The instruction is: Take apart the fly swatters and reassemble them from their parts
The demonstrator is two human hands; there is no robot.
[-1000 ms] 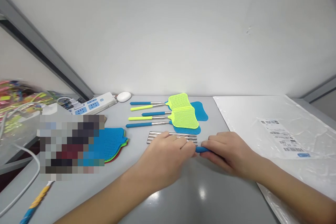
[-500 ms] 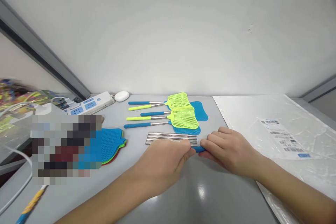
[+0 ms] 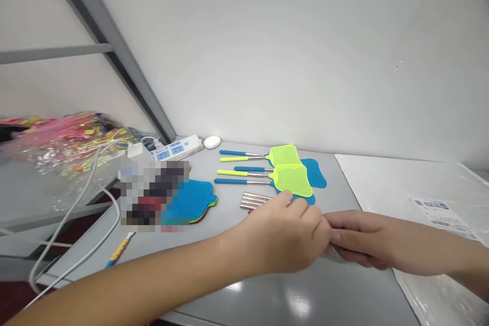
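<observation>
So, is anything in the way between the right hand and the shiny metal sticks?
Yes, the left hand. In this view, it sits between the right hand and the metal sticks, and hides part of the sticks.

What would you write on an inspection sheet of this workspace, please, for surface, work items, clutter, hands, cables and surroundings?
Surface: grey table, glossy, with light reflections; spills, nothing seen.
Work items: five swatters, two yellow and three blue, overlapping; metal rods in front of them, partly hidden; stacked heads, blue on top, partly pixelated.
Clutter: white oval object at the back; white package at right; colourful bags at left.
Hands: left hand curled, meeting right hand; anything between them is hidden.
Cables: white cables hang at left; power strip has a plug in.
Surroundings: pale wall, grey frame; other people, nothing seen.
</observation>
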